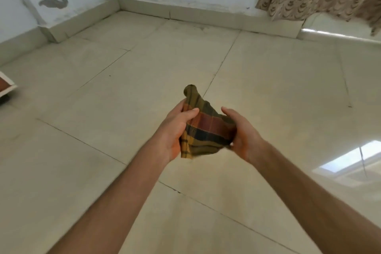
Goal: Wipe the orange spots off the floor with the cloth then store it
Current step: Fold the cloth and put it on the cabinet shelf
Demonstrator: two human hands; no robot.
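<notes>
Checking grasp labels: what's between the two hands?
The bunched checked cloth, held by the left hand and the right hand, above the floor; head view.

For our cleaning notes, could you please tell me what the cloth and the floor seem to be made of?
Cloth: looks like thin woven fabric, possibly cotton, with a matte finish. It has a checked weave in olive, yellow and reddish bands, and it bunches into soft folds.
Floor: large beige tiles or stone slabs with a polished finish. Dark joint lines run between them and a window reflects in the surface.
</notes>
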